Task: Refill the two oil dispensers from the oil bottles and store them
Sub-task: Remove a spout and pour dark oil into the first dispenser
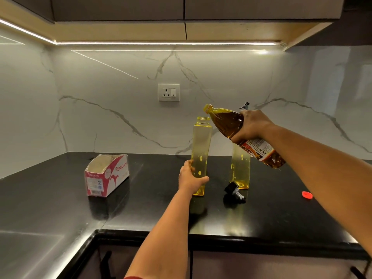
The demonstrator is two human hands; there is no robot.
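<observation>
Dispensers: you have two, both nearly empty, only a shallow layer of oil at the bottom. Your left hand (191,177) grasps the near dispenser (201,156) low on its body, steadying it upright on the surface (161,208), its mouth open. Your right hand (251,125) grasps the one bottle (241,133) in view, uncapped and tilted, neck just above that mouth; no stream shows yet. The second dispenser (240,168) waits behind. One black spout (233,191), one red cap (307,194) and one box (106,174) lie around. Both refills and storing remain.

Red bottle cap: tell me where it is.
The red cap lies on the black counter at the right of the head view, under the right forearm, right of the black pourer lid.
</observation>
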